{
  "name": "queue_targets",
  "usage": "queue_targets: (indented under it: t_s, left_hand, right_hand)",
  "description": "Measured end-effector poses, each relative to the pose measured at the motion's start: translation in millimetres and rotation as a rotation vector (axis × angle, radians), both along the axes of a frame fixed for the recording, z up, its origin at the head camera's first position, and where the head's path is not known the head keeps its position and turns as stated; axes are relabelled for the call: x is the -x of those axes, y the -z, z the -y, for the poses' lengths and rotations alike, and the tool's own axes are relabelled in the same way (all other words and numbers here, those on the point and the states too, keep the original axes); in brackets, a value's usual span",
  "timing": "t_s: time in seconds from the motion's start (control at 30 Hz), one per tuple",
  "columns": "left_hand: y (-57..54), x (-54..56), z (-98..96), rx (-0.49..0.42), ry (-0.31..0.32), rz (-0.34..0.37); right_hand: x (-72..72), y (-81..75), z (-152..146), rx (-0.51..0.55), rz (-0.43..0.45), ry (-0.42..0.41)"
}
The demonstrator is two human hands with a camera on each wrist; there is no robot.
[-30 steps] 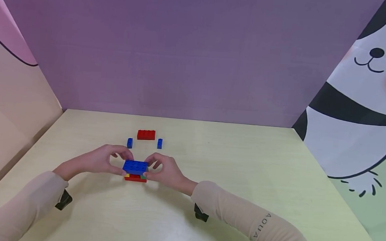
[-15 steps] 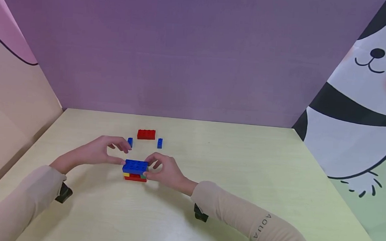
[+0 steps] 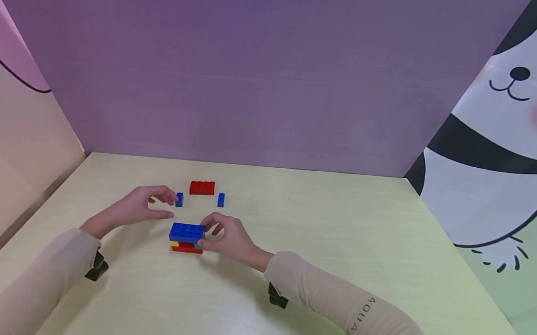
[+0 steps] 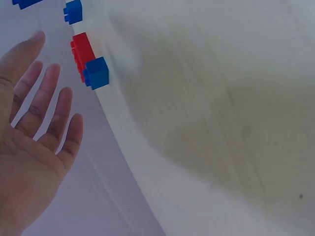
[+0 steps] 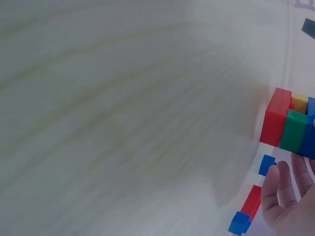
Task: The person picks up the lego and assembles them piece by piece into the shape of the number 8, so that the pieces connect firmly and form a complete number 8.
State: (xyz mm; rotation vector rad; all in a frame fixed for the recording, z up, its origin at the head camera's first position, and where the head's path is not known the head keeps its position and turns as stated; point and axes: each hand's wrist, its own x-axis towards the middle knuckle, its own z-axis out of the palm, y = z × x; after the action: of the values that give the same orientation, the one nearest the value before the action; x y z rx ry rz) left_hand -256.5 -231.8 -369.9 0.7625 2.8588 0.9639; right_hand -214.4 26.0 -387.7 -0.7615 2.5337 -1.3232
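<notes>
Head: left hand [image 3: 138,204], relaxed, gripping nothing, nearer the blue brick [image 3: 180,200] at its 3 o'clock, contact unclear, long axis 12-to-6, right hand [image 3: 232,239] pinching the stack [image 3: 187,232] at its 9; left wrist: brick at 1; right wrist: stack at 12.

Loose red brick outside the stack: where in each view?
Head: red brick left of centre, beyond the brick stack.
Left wrist: red brick upper left, partly behind a small blue brick.
Right wrist: red brick lower right, partly behind a small blue brick.
Shared landmark: the two small blue bricks flanking it.
</notes>
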Motion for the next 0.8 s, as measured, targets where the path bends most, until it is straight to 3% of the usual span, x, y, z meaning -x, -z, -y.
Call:
queue_targets:
  t_s: [0.3, 0.57, 0.8]
  left_hand:
    - [11.5, 8.4, 2.5, -0.012, -0.133, 0.006]
    - [18.6, 18.7, 2.2, -0.032, -0.176, 0.036]
    - [16.3, 27.0, -0.3, -0.031, -0.213, 0.067]
  right_hand:
    - [-0.6, -0.1, 0, -0.004, -0.001, 0.008]
    - [-1.1, -0.5, 1, -0.004, 0.006, 0.011]
    - [-1.2, -1.2, 1, -0.004, 0.011, 0.012]
